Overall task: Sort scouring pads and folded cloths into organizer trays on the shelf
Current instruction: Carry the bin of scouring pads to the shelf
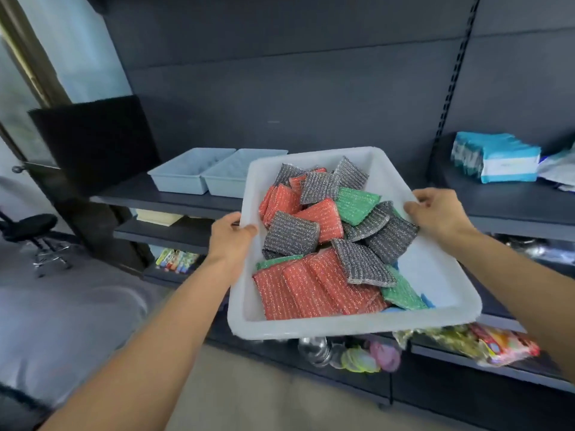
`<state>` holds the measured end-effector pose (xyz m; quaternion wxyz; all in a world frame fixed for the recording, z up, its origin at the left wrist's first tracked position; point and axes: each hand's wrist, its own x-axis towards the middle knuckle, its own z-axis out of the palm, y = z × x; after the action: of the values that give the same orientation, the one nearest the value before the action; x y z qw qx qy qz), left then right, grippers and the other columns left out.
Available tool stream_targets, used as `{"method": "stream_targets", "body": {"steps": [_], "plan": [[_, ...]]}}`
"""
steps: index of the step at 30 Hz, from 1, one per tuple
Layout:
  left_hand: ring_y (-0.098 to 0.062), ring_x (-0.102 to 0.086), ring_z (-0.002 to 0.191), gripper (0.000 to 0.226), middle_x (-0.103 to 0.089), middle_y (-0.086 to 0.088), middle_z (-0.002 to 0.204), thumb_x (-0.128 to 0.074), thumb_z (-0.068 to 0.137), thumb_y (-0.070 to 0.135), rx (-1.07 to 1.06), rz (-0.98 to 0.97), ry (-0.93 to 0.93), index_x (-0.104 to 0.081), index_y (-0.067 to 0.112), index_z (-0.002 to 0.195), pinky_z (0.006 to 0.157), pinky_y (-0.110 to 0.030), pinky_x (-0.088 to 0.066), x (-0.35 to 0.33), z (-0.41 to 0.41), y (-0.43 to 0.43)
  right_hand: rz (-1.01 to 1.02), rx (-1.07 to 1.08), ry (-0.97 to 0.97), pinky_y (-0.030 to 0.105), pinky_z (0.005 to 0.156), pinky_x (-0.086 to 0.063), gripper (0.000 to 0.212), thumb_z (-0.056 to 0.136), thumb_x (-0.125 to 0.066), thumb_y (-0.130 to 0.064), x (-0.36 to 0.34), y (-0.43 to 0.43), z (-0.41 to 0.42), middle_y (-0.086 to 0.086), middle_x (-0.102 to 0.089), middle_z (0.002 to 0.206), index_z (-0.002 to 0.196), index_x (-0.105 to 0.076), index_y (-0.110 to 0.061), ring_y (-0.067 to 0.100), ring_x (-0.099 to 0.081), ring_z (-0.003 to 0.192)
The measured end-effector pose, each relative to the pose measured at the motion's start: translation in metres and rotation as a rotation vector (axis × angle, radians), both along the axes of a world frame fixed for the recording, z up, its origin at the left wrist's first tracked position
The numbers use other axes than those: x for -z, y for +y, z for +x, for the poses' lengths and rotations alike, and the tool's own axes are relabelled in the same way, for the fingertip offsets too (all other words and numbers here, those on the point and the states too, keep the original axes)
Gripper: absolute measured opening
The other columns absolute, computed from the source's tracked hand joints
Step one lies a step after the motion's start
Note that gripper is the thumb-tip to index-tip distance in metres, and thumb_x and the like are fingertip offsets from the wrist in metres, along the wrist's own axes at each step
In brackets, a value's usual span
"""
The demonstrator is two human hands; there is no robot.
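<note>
Left hand (231, 236) curled round the left rim of the bin (311, 329), thumb on top, fingers hidden below. Right hand (435, 213) curled round the right rim, thumb at the inner edge. Bin held off the shelf (140, 194), tilted. Pads (311, 284), red, grey and green, heaped loose in the bin between the two thumbs. Blue cloth (426, 301) peeks from under them, nearer than the right fingers. Two trays (186, 175) side by side on the shelf, beyond the left fingers.

Scouring pads (326, 244) lie in the tub (311, 330) before you. Two organizer trays (179, 185) sit side by side on the shelf (130, 194) behind it.
</note>
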<state>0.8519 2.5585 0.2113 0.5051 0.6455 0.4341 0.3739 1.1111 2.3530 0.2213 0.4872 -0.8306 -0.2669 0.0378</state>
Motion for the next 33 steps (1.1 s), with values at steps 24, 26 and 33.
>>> {"method": "stream_targets", "body": {"steps": [24, 26, 33], "plan": [[-0.014, -0.062, 0.087, 0.044, -0.065, 0.002, 0.105, -0.067, 0.091, 0.014, 0.796, 0.018, 0.329, -0.056, 0.011, 0.134, 0.073, -0.025, -0.048, -0.013, 0.304, 0.243, -0.078, 0.624, 0.154, 0.036, 0.094, -0.045, 0.048, 0.088, -0.065, -0.012, -0.002, 0.108, 0.101, 0.017, -0.059, 0.128, 0.134, -0.053, -0.004, 0.031, -0.059, 0.106], [-0.021, -0.064, 0.103, 0.05, -0.065, -0.006, 0.121, -0.068, 0.09, 0.019, 0.87, -0.016, 0.33, -0.053, 0.014, 0.137, 0.089, -0.034, -0.052, -0.01, 0.312, 0.259, -0.066, 0.685, 0.16, 0.036, 0.094, -0.044, 0.047, 0.088, -0.065, -0.011, -0.002, 0.113, 0.09, 0.017, -0.059, 0.128, 0.133, -0.054, -0.004, 0.03, -0.059, 0.106], [-0.024, -0.054, 0.126, 0.05, -0.057, -0.008, 0.139, -0.065, 0.092, 0.025, 1.076, 0.003, 0.331, -0.053, 0.013, 0.139, 0.11, -0.04, -0.04, -0.008, 0.309, 0.284, -0.033, 0.838, 0.163, 0.035, 0.089, -0.046, 0.048, 0.09, -0.06, -0.011, -0.002, 0.13, 0.054, 0.015, -0.058, 0.13, 0.136, -0.052, -0.009, 0.03, -0.059, 0.1]]}}
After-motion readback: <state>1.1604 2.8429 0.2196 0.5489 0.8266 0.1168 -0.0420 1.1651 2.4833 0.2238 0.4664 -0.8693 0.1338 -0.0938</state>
